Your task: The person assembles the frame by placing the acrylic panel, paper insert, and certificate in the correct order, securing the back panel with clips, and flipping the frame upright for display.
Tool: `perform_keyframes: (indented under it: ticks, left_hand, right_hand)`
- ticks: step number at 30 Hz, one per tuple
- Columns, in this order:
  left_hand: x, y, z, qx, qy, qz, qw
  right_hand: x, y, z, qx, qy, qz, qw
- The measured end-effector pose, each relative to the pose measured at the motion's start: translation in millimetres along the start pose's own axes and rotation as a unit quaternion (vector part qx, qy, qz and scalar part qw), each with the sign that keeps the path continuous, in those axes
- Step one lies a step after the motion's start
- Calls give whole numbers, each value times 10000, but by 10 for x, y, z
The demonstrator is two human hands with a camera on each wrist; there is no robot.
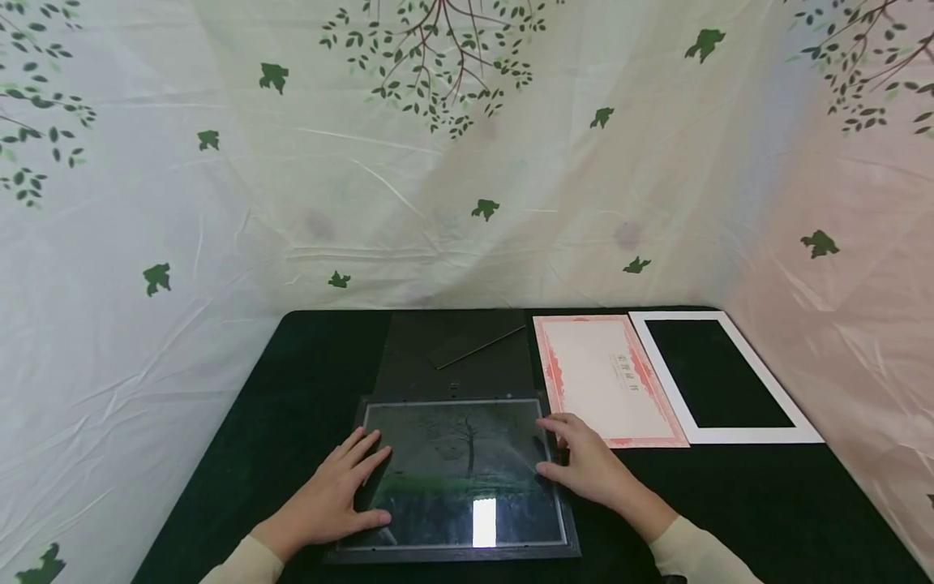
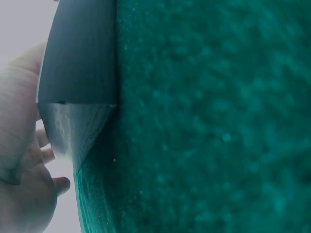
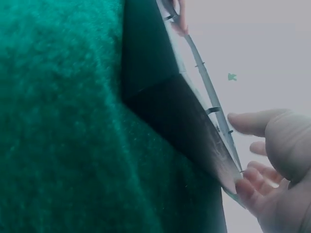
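Note:
A dark picture frame (image 1: 452, 554) lies on the table in front of me, with a glass pane (image 1: 438, 454) inside it. The glass mirrors a tree pattern and a bright light patch. My left hand (image 1: 332, 495) rests on the frame's left side, fingers and thumb spread over the edge of the pane. On the opposite side, my right hand (image 1: 591, 466) touches the right edge with its fingers loosely bent and the thumb apart from them. The right wrist view shows fingertips at the frame's side (image 3: 184, 121) and small dark tabs (image 3: 213, 110) along a rim.
Behind the frame lies a dark backing board (image 1: 416, 349) with a thin stick-like piece (image 1: 481, 347) on it. A pink-bordered certificate (image 1: 591, 365) and a white mat with a rectangular opening (image 1: 751, 435) lie to the right. Leaf-printed cloth (image 1: 409, 203) surrounds the dark green table (image 1: 248, 454).

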State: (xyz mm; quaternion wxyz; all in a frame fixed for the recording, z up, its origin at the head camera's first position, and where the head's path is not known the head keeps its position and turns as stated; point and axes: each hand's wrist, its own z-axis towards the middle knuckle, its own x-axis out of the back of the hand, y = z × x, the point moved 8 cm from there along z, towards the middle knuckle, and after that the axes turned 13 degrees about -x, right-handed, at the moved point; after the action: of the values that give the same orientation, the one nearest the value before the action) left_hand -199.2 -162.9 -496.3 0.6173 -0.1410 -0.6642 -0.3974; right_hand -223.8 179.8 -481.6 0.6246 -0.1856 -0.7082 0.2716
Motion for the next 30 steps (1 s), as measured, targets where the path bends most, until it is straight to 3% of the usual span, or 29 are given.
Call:
perform_keyframes:
  ticks: [6,9,13,30]
  left_hand:
    - [-26,33,41,-31,-125,32,9999]
    - [-61,55,67,-86,-283,15,9996]
    - [-98,56,69,-62,-384,-48,9992]
    - [-172,-8,66,176,-448,-98,9988]
  right_hand:
    - [-143,-73,-73,1032,-310,-858,9905]
    - [-239,-63,-106,1261,-661,-1109,9836]
    - [-308,-47,-121,1282,-947,-1258,9792]
    - [-346,-30,-106,1127,-1092,-1266,9795]
